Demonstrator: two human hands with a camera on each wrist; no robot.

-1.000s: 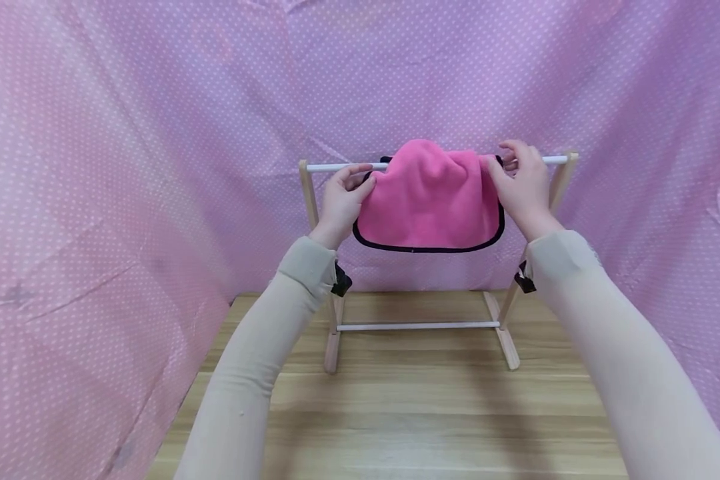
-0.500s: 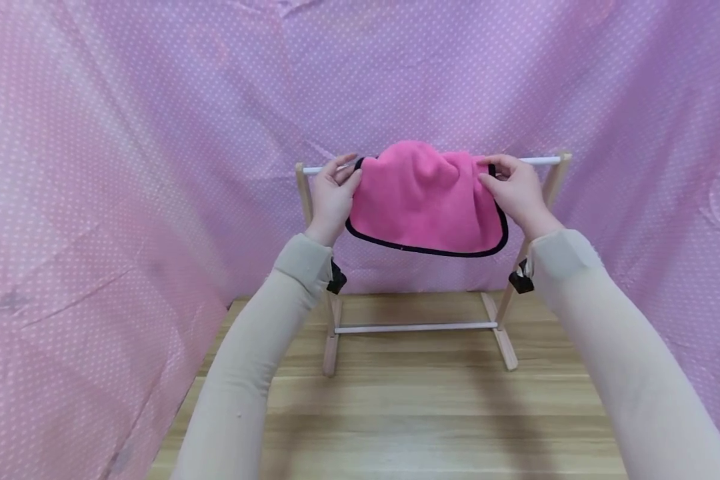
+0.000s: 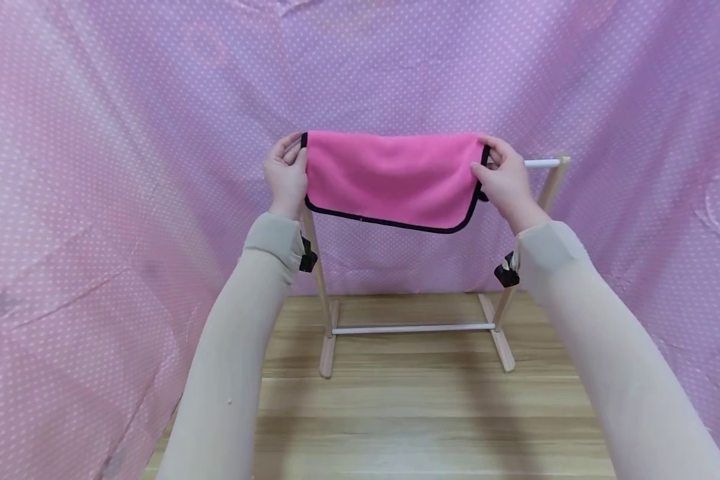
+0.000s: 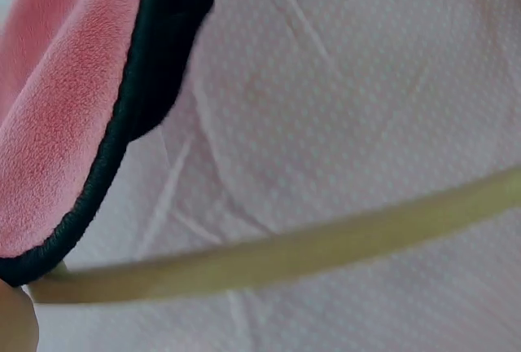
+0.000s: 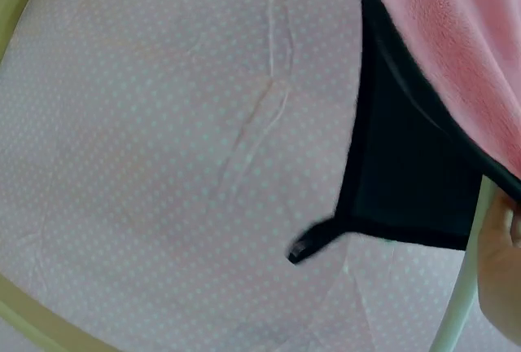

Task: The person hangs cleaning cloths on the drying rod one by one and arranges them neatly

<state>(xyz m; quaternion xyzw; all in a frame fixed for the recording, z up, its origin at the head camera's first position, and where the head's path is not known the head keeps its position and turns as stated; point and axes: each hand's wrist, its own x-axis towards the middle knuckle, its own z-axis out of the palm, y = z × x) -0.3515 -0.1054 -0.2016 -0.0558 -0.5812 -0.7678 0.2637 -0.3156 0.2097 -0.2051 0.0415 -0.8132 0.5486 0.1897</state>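
In the head view a pink fleece cloth with black edging hangs across the rack's white top bar, which it mostly hides. My left hand pinches the cloth's upper left edge, beside the rack's left end. The upper right edge is held between thumb and fingers of my right hand. A dark back layer of the cloth, with a small loop at its corner, hangs behind the pink side in the right wrist view. Only a bit of the left hand shows in the left wrist view.
The wooden rack stands on a wood-grain surface, with a white lower bar between its feet. Pink dotted fabric surrounds it at the back and sides. A black wrist device sits at the left cuff.
The bunched cloth is now stretched flat along its top. My left hand has moved left and up with its edge; the right hand has risen slightly and grips the other edge.
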